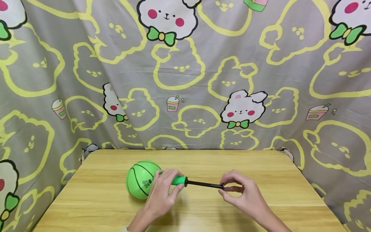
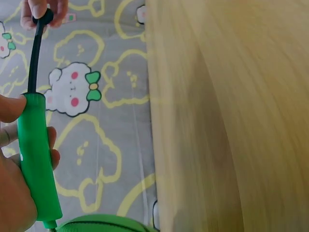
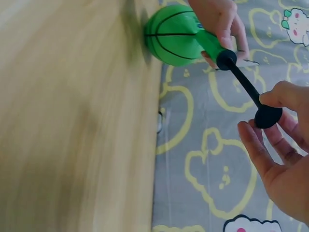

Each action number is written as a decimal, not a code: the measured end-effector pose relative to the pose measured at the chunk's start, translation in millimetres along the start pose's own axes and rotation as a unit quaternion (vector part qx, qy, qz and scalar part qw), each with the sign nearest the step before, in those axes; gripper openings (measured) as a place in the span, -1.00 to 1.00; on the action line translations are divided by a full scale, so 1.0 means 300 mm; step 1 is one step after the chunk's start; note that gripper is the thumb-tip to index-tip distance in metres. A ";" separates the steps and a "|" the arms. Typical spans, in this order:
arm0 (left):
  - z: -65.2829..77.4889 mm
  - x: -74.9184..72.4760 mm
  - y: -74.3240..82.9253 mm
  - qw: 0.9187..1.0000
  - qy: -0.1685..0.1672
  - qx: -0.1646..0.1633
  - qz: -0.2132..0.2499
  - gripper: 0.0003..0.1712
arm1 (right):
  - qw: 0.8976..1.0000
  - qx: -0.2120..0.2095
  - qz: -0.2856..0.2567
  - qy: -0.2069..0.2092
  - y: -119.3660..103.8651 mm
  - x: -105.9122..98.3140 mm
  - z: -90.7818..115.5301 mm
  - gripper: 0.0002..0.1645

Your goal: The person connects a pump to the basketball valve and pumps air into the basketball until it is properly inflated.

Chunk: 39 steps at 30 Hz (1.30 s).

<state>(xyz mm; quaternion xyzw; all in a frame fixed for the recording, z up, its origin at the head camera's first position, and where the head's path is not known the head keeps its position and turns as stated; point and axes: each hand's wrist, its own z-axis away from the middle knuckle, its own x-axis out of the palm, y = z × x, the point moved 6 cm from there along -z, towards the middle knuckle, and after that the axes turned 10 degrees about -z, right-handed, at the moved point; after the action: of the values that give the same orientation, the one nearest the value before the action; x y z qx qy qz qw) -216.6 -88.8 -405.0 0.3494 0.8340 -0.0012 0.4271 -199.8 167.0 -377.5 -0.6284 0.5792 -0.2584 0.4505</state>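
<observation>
A green ball (image 1: pixel 139 180) with black seam lines, like a small basketball, rests on the table. Beside it my left hand (image 1: pixel 163 193) grips the green barrel of a hand pump (image 2: pixel 37 154). The pump's nozzle end meets the ball at the bottom of the left wrist view. A long stretch of the black pump rod (image 1: pixel 204 184) is drawn out of the barrel. At its far end my right hand (image 1: pixel 246 193) pinches the round black handle (image 3: pixel 268 117) between thumb and fingers. My left hand hides part of the ball and barrel in the head view.
The wooden table (image 1: pixel 107 164) spreads under both hands. Behind it and at its sides hangs a grey curtain (image 1: pixel 185 96) printed with yellow outlines and white cartoon rabbits.
</observation>
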 end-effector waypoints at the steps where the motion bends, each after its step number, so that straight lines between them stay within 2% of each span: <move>1: -0.003 -0.001 -0.001 1.000 0.002 -0.002 0.004 -0.78 | 1.000 -0.002 -0.001 0.000 -0.005 -0.005 -0.002 -0.64; 8: -0.009 -0.006 0.000 1.000 0.007 -0.012 0.019 -0.77 | 0.999 -0.039 -0.036 -0.001 -0.032 -0.019 -0.007 -0.62; 18: -0.009 -0.001 0.013 1.000 0.009 -0.014 0.026 -0.73 | 0.994 -0.101 -0.046 0.014 -0.024 -0.008 -0.012 -0.61; 28: -0.011 0.011 0.037 1.000 0.008 0.010 0.020 -0.78 | 0.995 -0.084 -0.050 0.018 0.002 0.049 -0.030 -0.63; 33: -0.011 0.016 0.045 1.000 0.003 0.009 0.026 -0.77 | 0.995 -0.085 -0.048 0.019 0.005 0.091 -0.046 -0.61; 39: -0.012 0.024 0.057 1.000 -0.013 0.005 0.022 -0.77 | 0.993 -0.115 -0.031 0.022 0.015 0.143 -0.060 -0.62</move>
<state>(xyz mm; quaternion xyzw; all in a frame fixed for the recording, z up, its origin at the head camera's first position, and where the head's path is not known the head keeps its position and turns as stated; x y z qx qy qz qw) -212.2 -70.6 -402.9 0.3697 0.8206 -0.0005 0.4359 -208.9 121.3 -381.5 -0.6877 0.5954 -0.2172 0.3540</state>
